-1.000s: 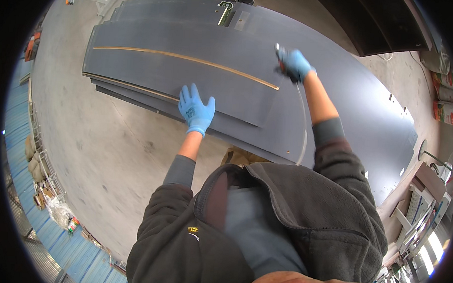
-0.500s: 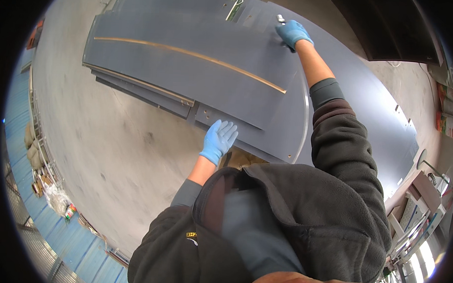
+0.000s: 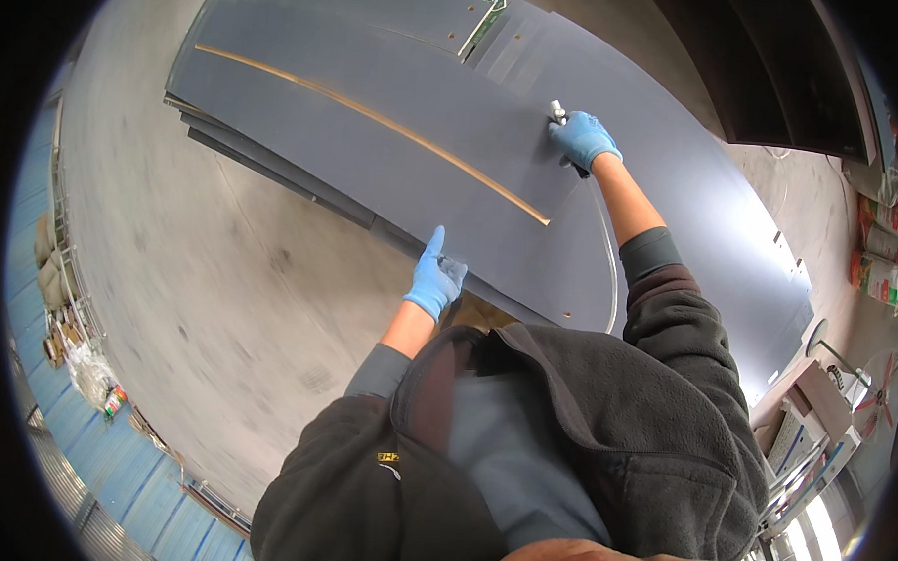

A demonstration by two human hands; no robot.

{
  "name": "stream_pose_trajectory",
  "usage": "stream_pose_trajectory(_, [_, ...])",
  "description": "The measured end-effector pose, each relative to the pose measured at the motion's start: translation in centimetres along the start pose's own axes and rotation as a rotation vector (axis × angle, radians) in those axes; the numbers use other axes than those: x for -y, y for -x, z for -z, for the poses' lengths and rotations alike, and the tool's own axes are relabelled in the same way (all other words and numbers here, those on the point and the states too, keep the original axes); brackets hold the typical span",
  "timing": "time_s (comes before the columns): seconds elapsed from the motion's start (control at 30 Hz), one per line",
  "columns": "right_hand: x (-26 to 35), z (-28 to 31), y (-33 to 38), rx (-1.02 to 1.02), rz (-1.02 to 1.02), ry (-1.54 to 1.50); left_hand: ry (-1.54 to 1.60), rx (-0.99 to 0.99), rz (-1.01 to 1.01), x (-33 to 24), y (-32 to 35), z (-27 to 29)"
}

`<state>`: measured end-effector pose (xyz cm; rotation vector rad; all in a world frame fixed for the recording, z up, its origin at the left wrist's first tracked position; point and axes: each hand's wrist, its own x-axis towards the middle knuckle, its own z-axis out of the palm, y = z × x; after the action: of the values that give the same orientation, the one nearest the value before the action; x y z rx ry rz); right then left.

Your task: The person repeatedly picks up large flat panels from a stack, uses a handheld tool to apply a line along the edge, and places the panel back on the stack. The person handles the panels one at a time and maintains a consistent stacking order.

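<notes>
A large grey panel (image 3: 374,149) with a long wood-coloured strip (image 3: 376,115) along it lies on top of a stack of similar panels. Over its right part my right hand (image 3: 583,139), in a blue glove, is closed round an air gun with a silver tip (image 3: 558,112); most of its body is hidden by the fingers. From it a pale thin hose (image 3: 611,252) curves back towards me. My left hand (image 3: 436,277), gloved too, is at the stack's near edge, thumb stretched out and the other fingers loosely curled. I see nothing held in it.
A pale hook-shaped strip (image 3: 485,20) lies at the far edge of the stack. Dark brown furniture (image 3: 753,74) stands at the far right. To the right are a fan (image 3: 877,399) and red-and-white bags (image 3: 879,276). Bagged items (image 3: 92,372) lie by the left wall.
The top panel has shifted nearer and to the right, covering the two-holed lower piece. My right hand has come nearer with the air gun. My left hand's fingers have curled.
</notes>
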<state>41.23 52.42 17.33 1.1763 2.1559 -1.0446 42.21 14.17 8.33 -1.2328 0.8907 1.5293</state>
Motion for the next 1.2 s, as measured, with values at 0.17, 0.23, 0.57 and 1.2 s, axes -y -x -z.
stream_pose_trajectory(0.17, [0.6,0.0,1.4,0.055,-0.010,-0.034,-0.237,-0.099,-0.069,0.0,0.0,3.3])
stream_pose_trajectory(0.23, [0.5,0.0,1.7,0.072,-0.037,-0.066,-0.323,-0.233,-0.050,1.1,0.2,3.4])
stream_pose_trajectory(0.57, [-3.2,0.3,2.0,0.190,-0.041,-0.242,-0.152,-0.093,-0.087,6.0,1.2,2.7])
stream_pose_trajectory(1.2, [-8.8,-7.2,7.8,0.303,0.440,-0.014,-0.646,0.290,-0.333,4.7,21.3,-6.0])
